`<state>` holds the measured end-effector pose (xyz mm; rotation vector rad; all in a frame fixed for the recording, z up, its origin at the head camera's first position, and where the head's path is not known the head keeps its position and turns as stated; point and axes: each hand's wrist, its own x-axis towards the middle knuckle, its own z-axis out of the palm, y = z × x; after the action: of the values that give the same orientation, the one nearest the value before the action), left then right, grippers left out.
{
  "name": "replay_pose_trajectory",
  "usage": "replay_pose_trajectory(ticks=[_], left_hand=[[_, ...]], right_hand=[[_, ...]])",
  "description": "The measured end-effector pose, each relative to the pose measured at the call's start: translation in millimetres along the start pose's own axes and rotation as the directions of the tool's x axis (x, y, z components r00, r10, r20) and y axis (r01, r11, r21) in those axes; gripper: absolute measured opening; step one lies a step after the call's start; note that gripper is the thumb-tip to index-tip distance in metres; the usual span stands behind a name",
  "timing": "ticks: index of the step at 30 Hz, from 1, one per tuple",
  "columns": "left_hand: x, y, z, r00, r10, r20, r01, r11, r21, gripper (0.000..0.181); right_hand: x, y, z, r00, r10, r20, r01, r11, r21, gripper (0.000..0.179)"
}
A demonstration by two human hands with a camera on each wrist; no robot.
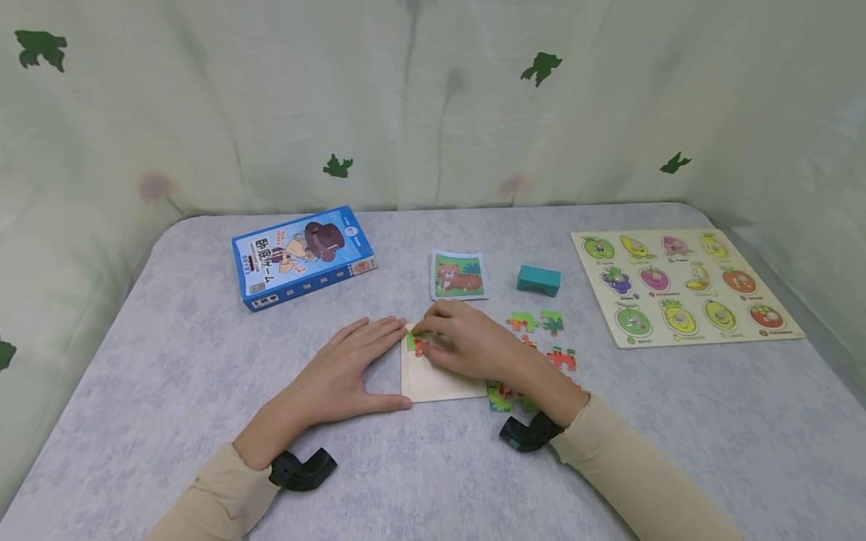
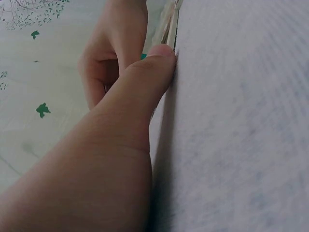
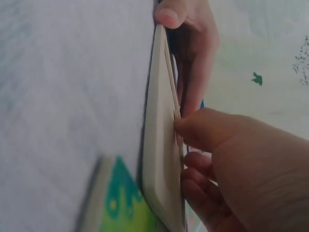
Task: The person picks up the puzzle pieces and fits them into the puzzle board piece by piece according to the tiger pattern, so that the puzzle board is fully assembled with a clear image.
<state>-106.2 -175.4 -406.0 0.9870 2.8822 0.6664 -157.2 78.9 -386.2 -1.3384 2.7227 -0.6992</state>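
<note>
A pale wooden puzzle board (image 1: 446, 382) lies flat on the table, with green and red jigsaw pieces (image 1: 417, 344) in its upper left corner. My right hand (image 1: 467, 340) reaches over the board from the right, its thumb and curled fingers pinching at a piece in that corner; the fingers partly hide it. Along the board's left side rests my left hand (image 1: 348, 376), fingers straight and thumb spread, the thumb tip against the lower left edge. In the right wrist view, the right thumb (image 3: 203, 128) touches the top of the board (image 3: 159, 145).
Several loose jigsaw pieces (image 1: 561, 359) lie right of the board, partly under the right forearm. Behind are a tiger picture card (image 1: 460, 276) and a teal block (image 1: 539, 280). A blue game box (image 1: 301, 255) sits back left, a fruit puzzle board (image 1: 683, 293) at right.
</note>
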Motion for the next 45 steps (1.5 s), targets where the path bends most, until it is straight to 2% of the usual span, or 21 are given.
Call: replay_pose_trajectory(ticks=[4,14,32,40,45], left_hand=[[0.4,0.2,0.3,1.0,-0.001,0.006,0.001,1.0,0.0,0.104],[-0.3,0.5,0.3,1.0,-0.004,0.014,0.003,1.0,0.003,0.104],[-1.0,0.1,2.6,1.0,-0.001,0.016,0.001,1.0,-0.003,0.103],[-1.3,0.5,3.1,1.0,-0.015,0.024,0.016,1.0,-0.009,0.103],[-1.2,0.4,3.0,1.0,-0.016,0.021,0.016,1.0,-0.005,0.103]], right_hand=[[-3.8,-2.4,-5.7,0.999,0.014,0.036,-0.014,1.0,-0.003,0.029],[-10.4,-7.6,-19.0,0.996,0.056,0.064,-0.056,0.998,-0.002,0.032],[-20.3,-12.3,-42.6,0.999,0.042,0.007,-0.042,0.999,0.013,0.027],[-23.5,-10.1,-54.2,0.998,0.061,-0.018,-0.06,0.998,0.025,0.029],[-25.8,-7.3,-62.5,0.995,0.099,-0.012,-0.099,0.994,0.04,0.033]])
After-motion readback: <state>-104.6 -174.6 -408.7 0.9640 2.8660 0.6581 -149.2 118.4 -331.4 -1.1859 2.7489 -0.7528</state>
